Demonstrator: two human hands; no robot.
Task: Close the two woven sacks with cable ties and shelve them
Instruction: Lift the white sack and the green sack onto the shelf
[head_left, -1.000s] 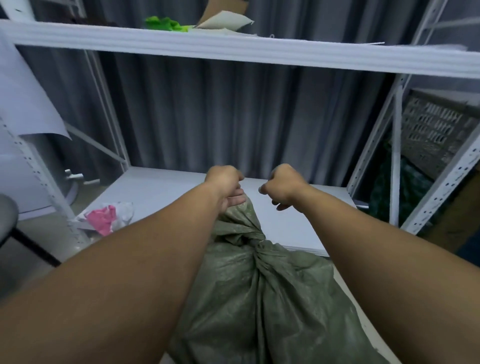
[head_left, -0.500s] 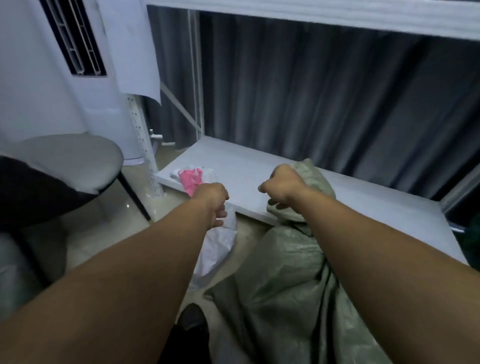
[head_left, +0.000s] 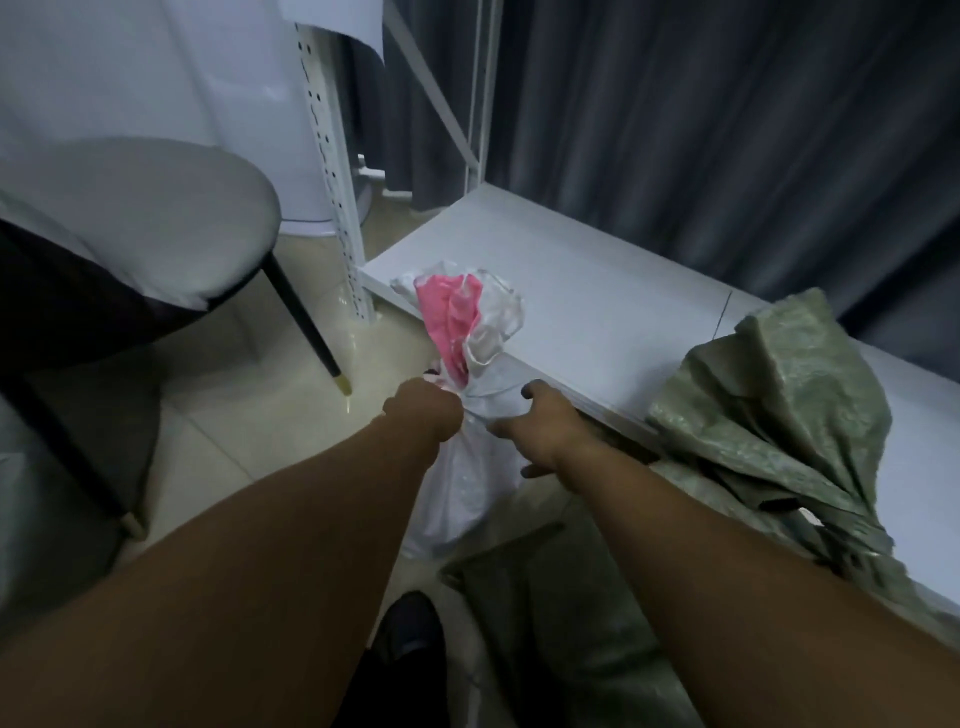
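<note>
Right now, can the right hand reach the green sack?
Probably yes. The right hand rests open against the white sack and grips nothing. The green sack leans on the shelf just to its right, with nothing between them.

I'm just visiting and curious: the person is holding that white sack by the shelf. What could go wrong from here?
The left hand alone grips the white sack at its gathered neck; the right hand is open, so the neck might slip loose. The green sack merely leans with its top on the shelf edge and could slide off if bumped.
</note>
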